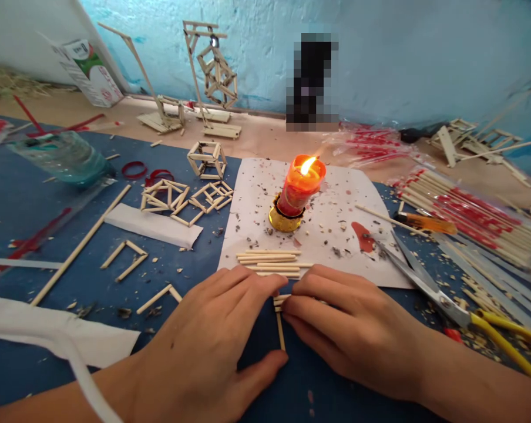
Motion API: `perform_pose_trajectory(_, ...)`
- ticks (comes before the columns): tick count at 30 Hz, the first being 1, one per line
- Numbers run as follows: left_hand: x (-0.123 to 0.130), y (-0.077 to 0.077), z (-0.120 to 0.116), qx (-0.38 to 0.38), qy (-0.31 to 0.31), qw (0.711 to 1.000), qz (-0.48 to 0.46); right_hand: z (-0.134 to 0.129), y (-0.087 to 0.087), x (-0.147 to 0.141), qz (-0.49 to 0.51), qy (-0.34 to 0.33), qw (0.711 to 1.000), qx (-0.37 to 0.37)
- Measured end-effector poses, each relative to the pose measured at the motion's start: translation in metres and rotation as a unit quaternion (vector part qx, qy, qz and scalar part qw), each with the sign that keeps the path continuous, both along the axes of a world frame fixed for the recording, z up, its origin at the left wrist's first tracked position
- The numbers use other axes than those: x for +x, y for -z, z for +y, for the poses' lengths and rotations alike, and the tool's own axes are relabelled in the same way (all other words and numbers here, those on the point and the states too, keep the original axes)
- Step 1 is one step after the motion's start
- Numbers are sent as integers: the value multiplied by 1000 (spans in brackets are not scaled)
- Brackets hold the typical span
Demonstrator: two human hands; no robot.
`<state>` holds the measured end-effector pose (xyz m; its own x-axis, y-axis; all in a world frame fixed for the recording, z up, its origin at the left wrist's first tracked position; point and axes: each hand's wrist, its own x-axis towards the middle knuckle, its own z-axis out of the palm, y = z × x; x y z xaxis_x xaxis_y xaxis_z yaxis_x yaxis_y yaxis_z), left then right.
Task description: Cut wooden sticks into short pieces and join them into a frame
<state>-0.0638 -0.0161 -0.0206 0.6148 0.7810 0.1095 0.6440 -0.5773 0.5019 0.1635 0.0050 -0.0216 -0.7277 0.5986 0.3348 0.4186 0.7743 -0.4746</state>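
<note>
My left hand (208, 323) rests with its fingers stretched out and the thumb spread away from them. The thumb tip touches the lower end of a thin wooden stick (280, 332) on the blue table. My right hand (349, 320) has its fingers pinched on short wooden sticks (278, 301) lying across that stick's upper end; its fingertips hide part of them. Just beyond both hands lies a row of cut wooden sticks (268, 257), partly covered by my fingers. A lit red candle (294, 191) stands on a gold base (285, 218) behind the row.
White paper (248, 194) under the candle carries burnt scraps. Scissors (437, 296) with yellow handles and an orange-handled tool (428, 223) lie right, near bagged sticks (463, 205). Left are stick frames (164, 197), a stick cube (207, 160) and a tilted cup (63, 155).
</note>
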Motion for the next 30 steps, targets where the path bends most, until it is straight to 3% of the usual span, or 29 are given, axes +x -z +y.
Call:
perform_pose_trajectory(19,1,0,0,-4,-2,1000,-10,3,3,0,20,-3,1000,-22)
perform_pose_trajectory(30,0,0,0,-7,3,1000,-5,0,2,5,-27,-44,997,58)
